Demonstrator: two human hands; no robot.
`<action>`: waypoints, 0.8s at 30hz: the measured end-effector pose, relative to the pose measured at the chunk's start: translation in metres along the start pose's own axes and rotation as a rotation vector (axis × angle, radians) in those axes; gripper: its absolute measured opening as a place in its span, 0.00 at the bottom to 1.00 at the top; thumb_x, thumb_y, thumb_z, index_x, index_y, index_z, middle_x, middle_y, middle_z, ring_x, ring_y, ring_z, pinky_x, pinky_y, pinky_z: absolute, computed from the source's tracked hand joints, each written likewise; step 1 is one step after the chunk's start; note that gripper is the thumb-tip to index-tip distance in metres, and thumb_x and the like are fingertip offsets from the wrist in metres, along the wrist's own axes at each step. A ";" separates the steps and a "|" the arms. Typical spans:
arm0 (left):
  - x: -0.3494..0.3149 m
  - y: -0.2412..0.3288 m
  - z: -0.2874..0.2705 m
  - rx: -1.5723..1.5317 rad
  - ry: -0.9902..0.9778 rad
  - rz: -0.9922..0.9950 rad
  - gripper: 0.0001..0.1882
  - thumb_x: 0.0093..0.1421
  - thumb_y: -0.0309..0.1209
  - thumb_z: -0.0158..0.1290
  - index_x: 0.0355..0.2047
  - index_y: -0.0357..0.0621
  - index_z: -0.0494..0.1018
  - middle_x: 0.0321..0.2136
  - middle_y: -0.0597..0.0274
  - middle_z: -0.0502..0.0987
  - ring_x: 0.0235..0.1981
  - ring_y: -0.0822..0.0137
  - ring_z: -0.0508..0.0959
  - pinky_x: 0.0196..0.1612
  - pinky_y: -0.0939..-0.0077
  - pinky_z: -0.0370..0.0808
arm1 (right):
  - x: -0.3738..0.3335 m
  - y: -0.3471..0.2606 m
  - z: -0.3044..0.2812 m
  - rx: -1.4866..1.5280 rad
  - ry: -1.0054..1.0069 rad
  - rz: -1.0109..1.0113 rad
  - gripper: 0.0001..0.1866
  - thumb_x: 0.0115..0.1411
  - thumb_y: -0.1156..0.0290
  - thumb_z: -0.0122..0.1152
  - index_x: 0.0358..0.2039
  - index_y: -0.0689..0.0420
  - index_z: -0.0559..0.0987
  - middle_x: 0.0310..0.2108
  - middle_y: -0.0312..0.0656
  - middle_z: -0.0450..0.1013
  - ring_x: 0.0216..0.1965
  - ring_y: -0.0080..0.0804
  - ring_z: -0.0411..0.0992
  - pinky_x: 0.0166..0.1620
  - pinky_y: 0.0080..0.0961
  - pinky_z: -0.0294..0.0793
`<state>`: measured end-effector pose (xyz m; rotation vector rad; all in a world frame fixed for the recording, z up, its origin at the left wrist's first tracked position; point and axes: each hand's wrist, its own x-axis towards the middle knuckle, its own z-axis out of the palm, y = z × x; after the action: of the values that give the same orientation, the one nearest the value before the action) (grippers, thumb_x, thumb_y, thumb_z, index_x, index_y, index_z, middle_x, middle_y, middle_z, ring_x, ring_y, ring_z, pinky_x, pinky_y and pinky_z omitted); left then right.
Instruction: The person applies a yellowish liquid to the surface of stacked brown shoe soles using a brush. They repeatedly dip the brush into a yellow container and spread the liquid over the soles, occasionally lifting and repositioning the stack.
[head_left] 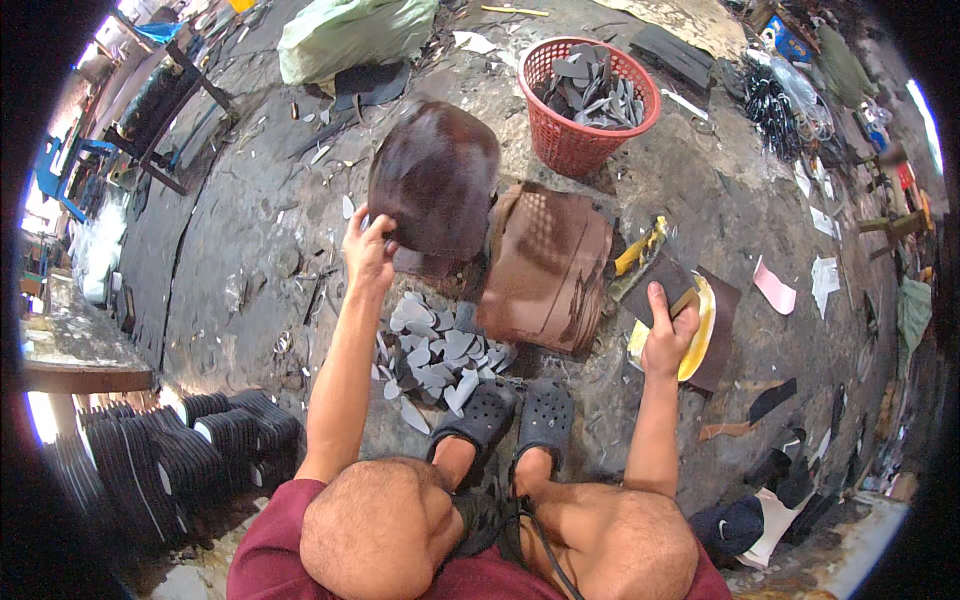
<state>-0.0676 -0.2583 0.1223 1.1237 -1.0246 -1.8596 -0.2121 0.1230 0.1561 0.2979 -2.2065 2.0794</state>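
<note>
Gripping a brown sheet (435, 180) by its lower-left edge, our left hand (368, 250) lifts it above the stack (545, 265), just right. Our right hand (668, 335) closes on a brush over the yellow dish (705, 340).

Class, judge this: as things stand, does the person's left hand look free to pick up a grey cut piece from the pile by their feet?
Probably not: the left hand grips a dark brown sheet, though the grey pile lies uncovered just below.
</note>
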 end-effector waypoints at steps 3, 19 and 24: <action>0.027 -0.019 -0.039 0.042 0.077 -0.093 0.26 0.51 0.18 0.59 0.51 0.47 0.72 0.29 0.67 0.79 0.23 0.75 0.73 0.22 0.78 0.62 | -0.001 -0.011 0.011 -0.035 -0.003 -0.016 0.13 0.62 0.69 0.69 0.29 0.59 0.72 0.27 0.29 0.68 0.29 0.21 0.63 0.34 0.23 0.63; -0.123 -0.155 0.006 1.278 -1.104 1.033 0.29 0.53 0.21 0.55 0.58 0.35 0.70 0.63 0.46 0.69 0.66 0.49 0.66 0.69 0.56 0.64 | 0.065 0.042 0.075 -0.379 -0.436 -0.020 0.23 0.60 0.61 0.62 0.54 0.56 0.76 0.46 0.53 0.79 0.50 0.50 0.77 0.50 0.41 0.74; -0.132 -0.165 0.002 1.306 -1.074 1.113 0.26 0.54 0.21 0.52 0.56 0.34 0.70 0.61 0.47 0.71 0.64 0.51 0.70 0.67 0.59 0.67 | 0.072 0.073 0.124 -0.946 -0.602 -0.439 0.20 0.64 0.62 0.51 0.55 0.48 0.78 0.48 0.45 0.80 0.46 0.49 0.78 0.48 0.47 0.77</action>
<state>-0.0511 -0.0738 0.0215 -0.2386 -2.8545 -0.5662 -0.2891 -0.0022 0.0913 1.2474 -2.7725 0.6284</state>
